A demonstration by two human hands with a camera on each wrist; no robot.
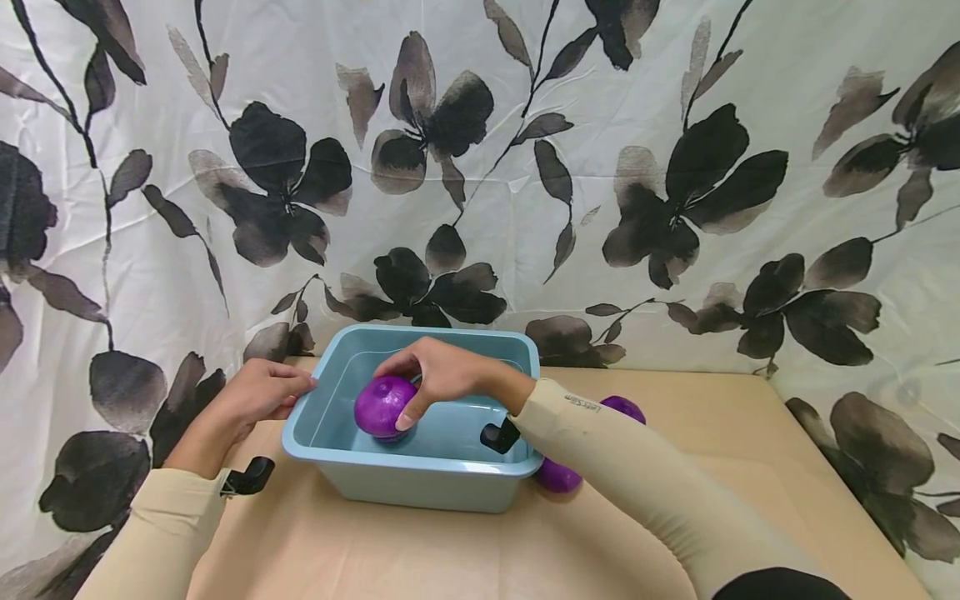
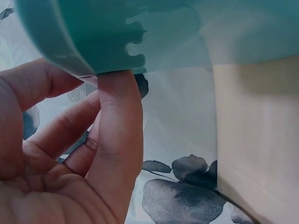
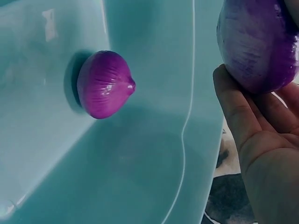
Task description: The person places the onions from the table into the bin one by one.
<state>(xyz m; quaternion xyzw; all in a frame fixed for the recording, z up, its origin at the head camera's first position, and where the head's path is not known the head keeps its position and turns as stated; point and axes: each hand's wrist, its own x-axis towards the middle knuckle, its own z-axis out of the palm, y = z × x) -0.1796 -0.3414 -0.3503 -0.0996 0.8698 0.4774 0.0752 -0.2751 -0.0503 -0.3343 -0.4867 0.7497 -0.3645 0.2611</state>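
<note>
A light blue plastic basin stands on the table. At its left rim, my left hand pinches the edge between thumb and fingers; the left wrist view shows the thumb against the rim. Inside the basin's opening, my right hand grips a shiny purple onion from its right side, fingers and thumb round it. A second purple onion with a pointed tip lies on the basin floor in the right wrist view; the head view hides it behind the held one.
Two more purple things, one rounded and one close to the basin's right wall, lie on the tan table, partly hidden by the right sleeve. A floral curtain hangs behind the table and along its sides.
</note>
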